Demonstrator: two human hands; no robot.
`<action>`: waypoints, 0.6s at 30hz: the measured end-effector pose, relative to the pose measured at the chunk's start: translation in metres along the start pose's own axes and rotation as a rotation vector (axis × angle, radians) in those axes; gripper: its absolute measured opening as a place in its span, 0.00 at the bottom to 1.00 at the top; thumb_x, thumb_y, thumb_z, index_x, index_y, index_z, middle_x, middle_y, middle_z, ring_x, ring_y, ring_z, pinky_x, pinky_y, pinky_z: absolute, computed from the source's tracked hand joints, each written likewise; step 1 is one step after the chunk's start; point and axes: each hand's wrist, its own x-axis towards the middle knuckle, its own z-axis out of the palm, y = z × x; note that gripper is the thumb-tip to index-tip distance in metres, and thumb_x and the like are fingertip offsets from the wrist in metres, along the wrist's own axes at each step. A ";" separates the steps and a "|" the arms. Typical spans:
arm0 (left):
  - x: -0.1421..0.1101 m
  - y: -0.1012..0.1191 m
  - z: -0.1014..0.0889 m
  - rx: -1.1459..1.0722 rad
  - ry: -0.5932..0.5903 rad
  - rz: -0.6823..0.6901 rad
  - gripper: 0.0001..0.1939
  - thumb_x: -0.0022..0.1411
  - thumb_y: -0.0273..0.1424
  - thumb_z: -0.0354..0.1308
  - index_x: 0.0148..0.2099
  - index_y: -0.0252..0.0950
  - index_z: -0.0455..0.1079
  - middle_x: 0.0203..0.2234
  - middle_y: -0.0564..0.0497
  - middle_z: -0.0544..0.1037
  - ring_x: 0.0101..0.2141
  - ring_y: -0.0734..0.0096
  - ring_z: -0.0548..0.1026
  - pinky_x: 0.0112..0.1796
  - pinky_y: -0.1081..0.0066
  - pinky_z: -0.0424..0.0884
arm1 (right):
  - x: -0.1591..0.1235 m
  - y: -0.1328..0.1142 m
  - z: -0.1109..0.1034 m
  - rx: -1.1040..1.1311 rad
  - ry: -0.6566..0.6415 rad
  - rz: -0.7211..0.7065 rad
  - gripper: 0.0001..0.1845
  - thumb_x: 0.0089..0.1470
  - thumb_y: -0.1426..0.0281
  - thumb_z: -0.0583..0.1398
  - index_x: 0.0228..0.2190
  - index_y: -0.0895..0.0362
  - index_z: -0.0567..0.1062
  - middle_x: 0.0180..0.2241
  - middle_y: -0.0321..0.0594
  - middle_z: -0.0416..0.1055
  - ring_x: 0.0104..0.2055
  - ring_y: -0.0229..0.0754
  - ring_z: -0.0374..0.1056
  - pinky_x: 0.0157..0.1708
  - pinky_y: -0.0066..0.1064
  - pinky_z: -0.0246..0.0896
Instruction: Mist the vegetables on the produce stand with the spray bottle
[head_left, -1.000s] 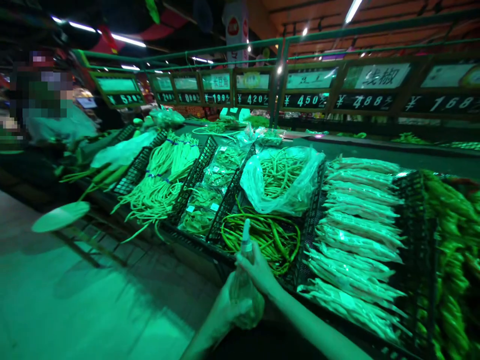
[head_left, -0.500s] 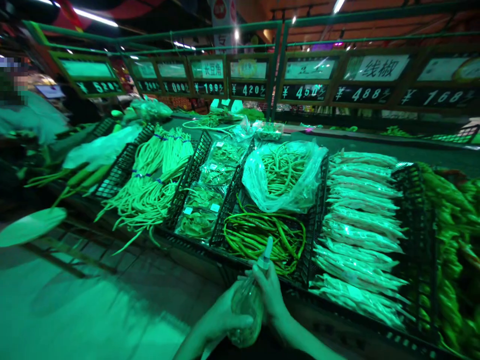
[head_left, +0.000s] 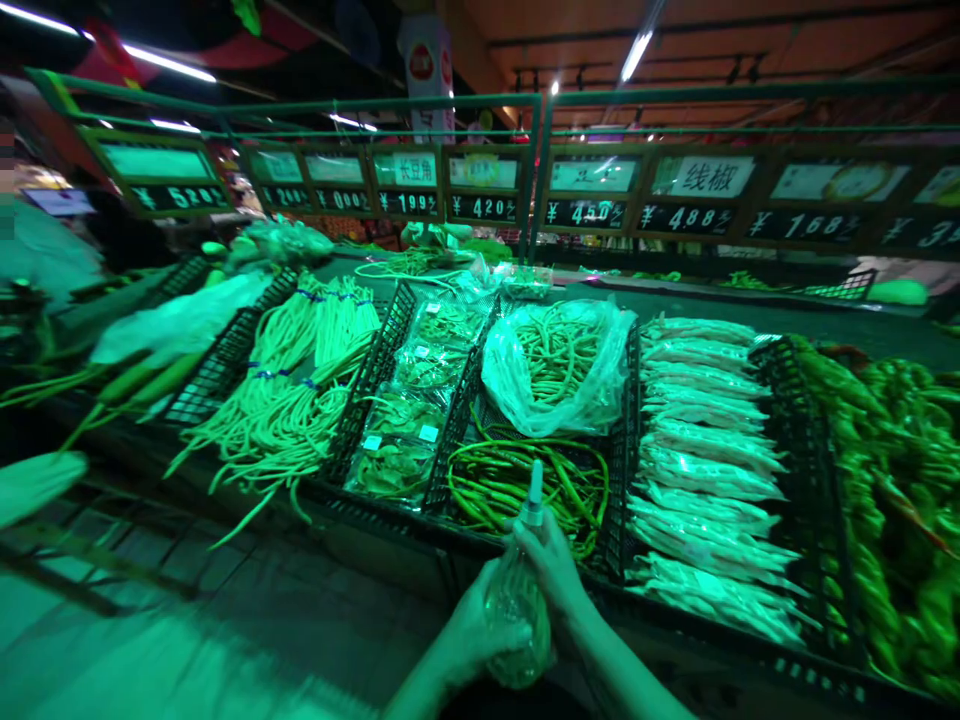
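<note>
My two hands hold a clear plastic bottle [head_left: 517, 620] with a narrow white nozzle [head_left: 534, 490] pointing up. My left hand [head_left: 480, 630] cups the bottle's lower body from the left. My right hand [head_left: 551, 565] wraps around its upper part, just below the nozzle. Both hands are close to the front edge of a black mesh crate [head_left: 615, 500] holding thin dark green beans [head_left: 525, 485]. Behind those beans, more beans lie in a clear plastic bag [head_left: 555, 370]. The bottle's base sits low in the view, and my hands hide part of it.
Crates of long pale beans [head_left: 277, 400], bagged greens [head_left: 397, 455], pale flat pods [head_left: 705, 470] and green peppers [head_left: 885, 480] fill the stall. Price signs [head_left: 592, 195] hang on a green rail behind. A person's sleeve [head_left: 45, 255] shows at far left. The tiled floor [head_left: 187, 620] lies front left.
The stall has slid left in view as my head turned right, and the person at left has mostly left the frame. The bottle has moved slightly right in my hands' grip.
</note>
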 end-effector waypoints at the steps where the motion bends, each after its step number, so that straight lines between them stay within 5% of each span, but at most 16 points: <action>1: -0.004 0.002 -0.005 0.009 0.030 0.032 0.46 0.44 0.45 0.78 0.63 0.42 0.65 0.57 0.40 0.76 0.59 0.46 0.74 0.59 0.51 0.69 | 0.006 0.001 0.011 -0.027 -0.040 -0.027 0.27 0.47 0.48 0.70 0.40 0.51 0.71 0.35 0.36 0.75 0.37 0.46 0.73 0.39 0.38 0.71; 6: -0.017 0.030 -0.024 0.109 0.204 0.102 0.41 0.50 0.44 0.76 0.62 0.42 0.64 0.57 0.40 0.77 0.60 0.45 0.73 0.60 0.51 0.69 | 0.035 -0.001 0.065 -0.075 -0.160 -0.074 0.26 0.42 0.50 0.72 0.35 0.52 0.73 0.28 0.32 0.70 0.31 0.42 0.67 0.35 0.37 0.69; 9: -0.012 0.044 -0.025 0.098 0.253 0.134 0.40 0.50 0.43 0.76 0.62 0.40 0.65 0.56 0.40 0.77 0.60 0.45 0.73 0.61 0.52 0.68 | 0.046 -0.013 0.075 -0.074 -0.203 -0.062 0.27 0.40 0.49 0.73 0.34 0.53 0.73 0.28 0.32 0.70 0.31 0.43 0.68 0.35 0.39 0.71; 15: 0.032 0.056 0.001 0.056 0.134 0.071 0.50 0.36 0.42 0.82 0.60 0.38 0.66 0.51 0.41 0.79 0.54 0.48 0.76 0.58 0.50 0.69 | 0.050 -0.048 0.031 -0.063 -0.149 -0.046 0.29 0.43 0.45 0.70 0.37 0.52 0.72 0.39 0.40 0.78 0.40 0.51 0.74 0.39 0.40 0.71; 18: 0.061 0.064 0.021 0.139 0.088 -0.045 0.51 0.26 0.39 0.84 0.56 0.36 0.71 0.47 0.45 0.80 0.51 0.52 0.77 0.59 0.47 0.67 | 0.053 -0.060 -0.006 -0.048 0.059 -0.034 0.34 0.36 0.45 0.72 0.39 0.53 0.75 0.41 0.44 0.80 0.44 0.57 0.76 0.41 0.43 0.71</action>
